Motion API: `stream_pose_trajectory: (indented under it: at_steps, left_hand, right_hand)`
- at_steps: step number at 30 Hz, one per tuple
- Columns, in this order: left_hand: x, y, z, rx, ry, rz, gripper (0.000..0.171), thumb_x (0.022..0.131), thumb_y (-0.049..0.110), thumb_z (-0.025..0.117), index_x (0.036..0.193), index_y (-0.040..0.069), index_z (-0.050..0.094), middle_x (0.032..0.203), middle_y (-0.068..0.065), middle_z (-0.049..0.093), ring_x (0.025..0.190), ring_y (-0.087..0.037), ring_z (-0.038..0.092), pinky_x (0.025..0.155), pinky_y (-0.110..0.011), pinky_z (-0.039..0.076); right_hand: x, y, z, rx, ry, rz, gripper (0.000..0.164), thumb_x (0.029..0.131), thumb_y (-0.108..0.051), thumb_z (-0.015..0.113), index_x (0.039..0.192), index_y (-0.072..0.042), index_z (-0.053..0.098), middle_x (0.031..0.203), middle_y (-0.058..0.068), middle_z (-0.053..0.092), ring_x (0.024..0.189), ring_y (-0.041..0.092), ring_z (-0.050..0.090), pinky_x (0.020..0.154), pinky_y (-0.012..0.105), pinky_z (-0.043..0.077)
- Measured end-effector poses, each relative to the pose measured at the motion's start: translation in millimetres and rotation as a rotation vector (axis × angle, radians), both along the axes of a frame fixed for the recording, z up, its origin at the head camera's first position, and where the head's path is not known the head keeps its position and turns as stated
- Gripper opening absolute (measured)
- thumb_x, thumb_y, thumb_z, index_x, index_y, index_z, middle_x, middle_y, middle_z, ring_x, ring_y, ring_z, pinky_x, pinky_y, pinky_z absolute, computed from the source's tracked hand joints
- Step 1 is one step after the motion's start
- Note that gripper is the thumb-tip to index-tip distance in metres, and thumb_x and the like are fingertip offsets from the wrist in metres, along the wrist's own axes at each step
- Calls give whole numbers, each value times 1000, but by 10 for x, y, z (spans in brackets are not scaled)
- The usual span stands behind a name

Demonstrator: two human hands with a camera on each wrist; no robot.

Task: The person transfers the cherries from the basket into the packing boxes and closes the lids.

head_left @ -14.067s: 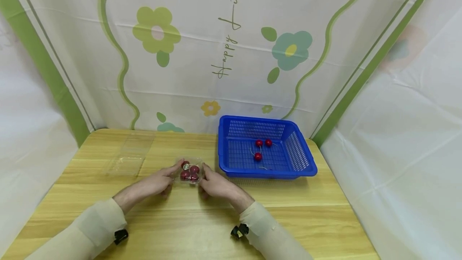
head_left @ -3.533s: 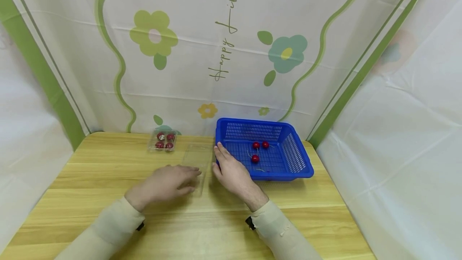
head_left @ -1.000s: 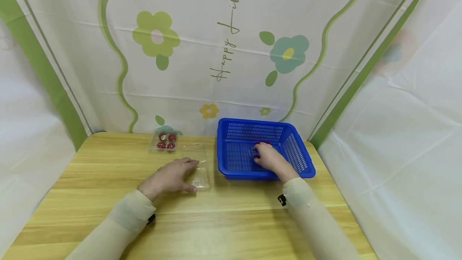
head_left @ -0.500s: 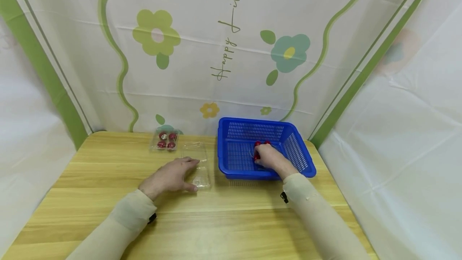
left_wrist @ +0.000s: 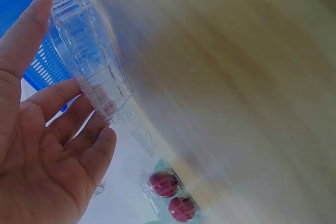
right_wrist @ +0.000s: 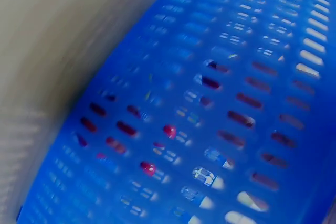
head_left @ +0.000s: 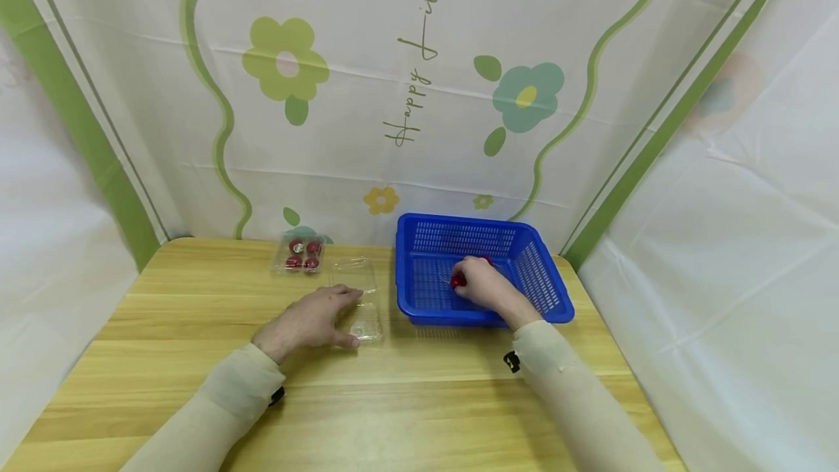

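Pinching, seemingly, a cherry at its fingertips, right grip sits inside blue basket

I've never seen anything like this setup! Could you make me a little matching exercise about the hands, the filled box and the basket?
Column one:
1. Left hand
2. Right hand
3. Filled clear box
4. Blue basket

Column two:
A. Has slotted sides
B. Holding a red cherry
C. Near the back edge of the table
D. Touching the open clear box

Right pairs: 1-D, 2-B, 3-C, 4-A
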State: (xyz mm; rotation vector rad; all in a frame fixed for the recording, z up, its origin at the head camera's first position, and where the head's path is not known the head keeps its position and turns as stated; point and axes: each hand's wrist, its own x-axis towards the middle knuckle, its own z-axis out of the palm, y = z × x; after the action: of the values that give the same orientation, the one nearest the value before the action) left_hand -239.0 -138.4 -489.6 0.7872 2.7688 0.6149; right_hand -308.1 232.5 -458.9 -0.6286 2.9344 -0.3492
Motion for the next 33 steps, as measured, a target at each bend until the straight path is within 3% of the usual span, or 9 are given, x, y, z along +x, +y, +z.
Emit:
stream_pose_trajectory:
  at_steps: [13,24,33]
  left_hand:
    - [6,-3,-7,5,-2,1,100,91,45,103,169,-1,59,174,-28,60,158,-54,60,134,-70,51]
    - [15,3,4,10,-3,3,100,92,45,103,169,-1,59,174,-27,60,158,-54,60,133,-70,51]
    - [-2,1,-32,6,3,11,100,92,45,102,169,-2,58,174,-28,60,157,-55,61,133,-70,52]
  right_hand:
    - [143,-172,160,-111,68,62,27,104,-3,84,130,1,86,125,16,80,111,28,76,97,46,72]
    - [327,-399,316,-176,77,85,32,105,-3,84,137,0,85,128,13,77,116,27,77,100,43,72]
    - [445,-606,407,-213,72,106,37,106,-2,82,142,-2,83,131,10,74,112,23,74,87,31,68]
